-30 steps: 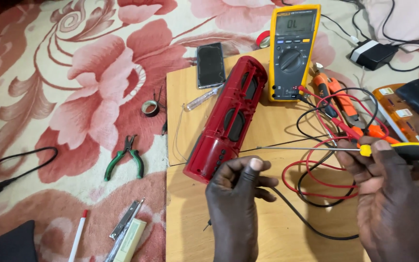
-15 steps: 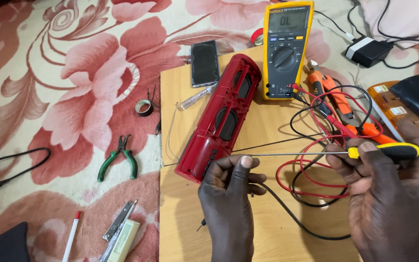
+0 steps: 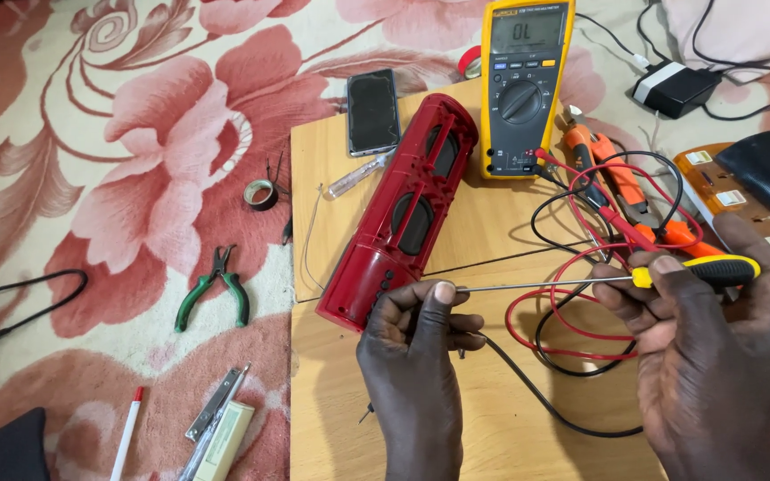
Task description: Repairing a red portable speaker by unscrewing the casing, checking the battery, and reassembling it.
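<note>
At frame centre our left hand pinches the screwdriver tip; our right hand grips its yellow handle. Beside the red speaker casing, the shaft could slip and snag the red test lead.

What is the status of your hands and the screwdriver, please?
Right hand grips screwdriver handle. Left hand pinches its tip beside red speaker. Meter leads coiled underneath.
</note>
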